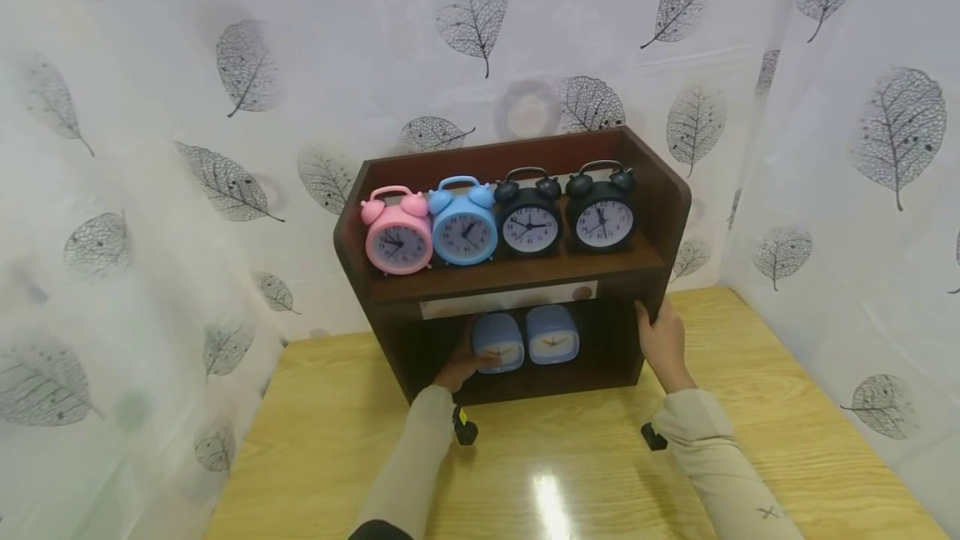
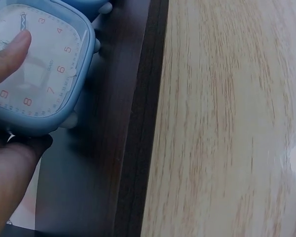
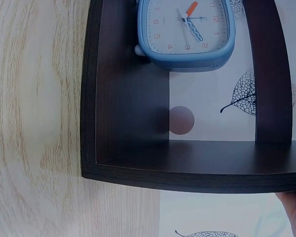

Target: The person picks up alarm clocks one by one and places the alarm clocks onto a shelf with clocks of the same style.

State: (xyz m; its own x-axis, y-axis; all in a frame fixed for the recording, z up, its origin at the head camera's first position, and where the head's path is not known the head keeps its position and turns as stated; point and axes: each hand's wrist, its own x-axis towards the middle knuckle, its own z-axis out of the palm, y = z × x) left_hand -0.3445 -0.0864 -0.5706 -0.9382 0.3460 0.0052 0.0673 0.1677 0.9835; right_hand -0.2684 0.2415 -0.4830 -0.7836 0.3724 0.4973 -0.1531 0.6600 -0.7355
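Observation:
A dark brown two-tier shelf (image 1: 487,280) stands on the table. On its lower tier sit two blue rounded-square alarm clocks, a left one (image 1: 498,332) and a right one (image 1: 552,325), side by side. My left hand (image 1: 454,368) grips the left clock at its left side. In the left wrist view the thumb (image 2: 11,57) lies across that clock's face (image 2: 42,81), other fingers around the edge. My right hand (image 1: 663,342) holds the shelf's right side panel from outside; only part of it shows in the right wrist view, where the right blue clock (image 3: 187,57) sits inside.
Along the upper tier stand twin-bell alarm clocks: pink (image 1: 399,247), light blue (image 1: 464,237) and two black, one (image 1: 529,229) beside the other (image 1: 603,223). A wood-grain table (image 1: 570,457) lies in front. Leaf-patterned sheeting (image 1: 360,48) hangs behind and at both sides.

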